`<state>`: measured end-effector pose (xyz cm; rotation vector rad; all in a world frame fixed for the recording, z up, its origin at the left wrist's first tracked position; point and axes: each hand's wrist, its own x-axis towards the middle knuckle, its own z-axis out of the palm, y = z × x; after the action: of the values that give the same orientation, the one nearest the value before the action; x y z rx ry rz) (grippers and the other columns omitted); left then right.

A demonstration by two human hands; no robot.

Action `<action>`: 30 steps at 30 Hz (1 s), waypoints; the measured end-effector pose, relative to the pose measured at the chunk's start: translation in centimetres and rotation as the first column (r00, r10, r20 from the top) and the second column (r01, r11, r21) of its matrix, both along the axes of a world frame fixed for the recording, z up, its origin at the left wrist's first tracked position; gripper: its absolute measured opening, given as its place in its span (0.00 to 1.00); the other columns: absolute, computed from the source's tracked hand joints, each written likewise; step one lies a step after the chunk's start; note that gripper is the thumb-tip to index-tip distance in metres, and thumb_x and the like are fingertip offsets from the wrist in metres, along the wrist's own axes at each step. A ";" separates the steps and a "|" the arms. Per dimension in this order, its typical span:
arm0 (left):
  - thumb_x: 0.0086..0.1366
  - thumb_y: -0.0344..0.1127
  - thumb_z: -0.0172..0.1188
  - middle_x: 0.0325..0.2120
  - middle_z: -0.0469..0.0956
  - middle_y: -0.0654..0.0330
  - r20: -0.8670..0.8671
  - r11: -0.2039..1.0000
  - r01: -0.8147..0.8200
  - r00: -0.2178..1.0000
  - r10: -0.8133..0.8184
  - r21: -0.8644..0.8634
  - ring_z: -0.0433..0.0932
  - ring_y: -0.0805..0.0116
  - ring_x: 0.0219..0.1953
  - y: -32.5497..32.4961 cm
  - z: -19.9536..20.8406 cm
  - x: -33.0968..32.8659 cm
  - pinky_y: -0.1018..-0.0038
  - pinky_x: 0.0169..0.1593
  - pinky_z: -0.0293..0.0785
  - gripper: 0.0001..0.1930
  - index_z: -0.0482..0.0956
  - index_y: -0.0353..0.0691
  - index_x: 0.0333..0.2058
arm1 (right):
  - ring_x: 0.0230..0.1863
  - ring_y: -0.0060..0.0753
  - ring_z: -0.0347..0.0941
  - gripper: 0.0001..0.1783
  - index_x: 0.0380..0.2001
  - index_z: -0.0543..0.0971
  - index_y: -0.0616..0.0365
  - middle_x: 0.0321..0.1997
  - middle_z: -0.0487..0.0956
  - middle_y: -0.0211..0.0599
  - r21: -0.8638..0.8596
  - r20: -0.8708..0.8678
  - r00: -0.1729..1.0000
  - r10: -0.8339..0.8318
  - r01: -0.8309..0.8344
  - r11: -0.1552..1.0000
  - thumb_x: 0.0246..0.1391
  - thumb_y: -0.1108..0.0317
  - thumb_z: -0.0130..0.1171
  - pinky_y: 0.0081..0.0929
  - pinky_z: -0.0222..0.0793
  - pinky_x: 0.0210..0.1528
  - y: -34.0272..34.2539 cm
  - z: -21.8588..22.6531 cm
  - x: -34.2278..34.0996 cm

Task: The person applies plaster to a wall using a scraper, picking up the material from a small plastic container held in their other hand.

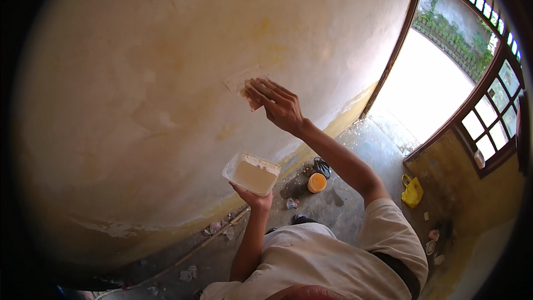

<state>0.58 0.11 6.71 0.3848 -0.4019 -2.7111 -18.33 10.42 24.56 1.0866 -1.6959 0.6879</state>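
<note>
My left hand (256,199) is wrapped under a clear rectangular plastic tub (227,172) and holds it level near the wall. Inside the tub lies a pale cream paste (252,178). Higher up and to the right, my right hand (282,108) presses a thin, flat spreader (242,81) against the wall (139,78). The spreader is smeared with pale paste, and its grip side is partly hidden by my fingers. Patches of whitish coating and yellowish stain cover the wall around it.
An orange-topped bucket (317,183) stands on the floor beside a black plastic bag (322,168). A long pole (183,258) lies along the wall's foot among scraps. To the right are an open doorway (438,72), a paned window (494,116) and a yellow bag (412,191).
</note>
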 end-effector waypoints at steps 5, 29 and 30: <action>0.74 0.71 0.45 0.61 0.75 0.71 -0.039 0.996 0.067 0.997 -0.065 0.052 0.73 0.64 0.64 0.1 -0.8 0.3 0.57 0.69 0.68 0.33 0.72 0.58 0.65 | 0.60 0.50 0.81 0.31 0.60 0.82 0.43 0.62 0.82 0.34 -0.262 -0.213 0.962 -0.172 0.113 0.958 0.54 0.80 0.67 0.42 0.84 0.57 3.1 11.8 -6.4; 0.74 0.73 0.42 0.65 0.72 0.70 -0.021 0.996 0.074 0.997 -0.073 0.041 0.70 0.62 0.67 -0.9 -3.5 1.5 0.53 0.71 0.64 0.36 0.69 0.58 0.68 | 0.42 0.45 0.87 0.27 0.65 0.77 0.54 0.47 0.87 0.46 -0.326 0.106 0.954 -0.282 0.301 0.896 0.62 0.69 0.63 0.39 0.82 0.38 -0.1 9.6 -7.5; 0.74 0.74 0.40 0.66 0.71 0.69 -0.034 0.996 0.069 0.997 -0.067 0.049 0.69 0.61 0.68 -1.1 -3.8 1.7 0.52 0.72 0.62 0.37 0.67 0.58 0.70 | 0.49 0.43 0.85 0.30 0.65 0.76 0.53 0.54 0.85 0.45 -0.241 0.090 0.959 -0.267 0.281 0.929 0.59 0.71 0.65 0.39 0.83 0.43 -2.0 7.4 -6.2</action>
<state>2.23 -0.98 2.88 0.3458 -0.3451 -2.7944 -24.55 8.47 31.93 0.6415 -1.7114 0.7342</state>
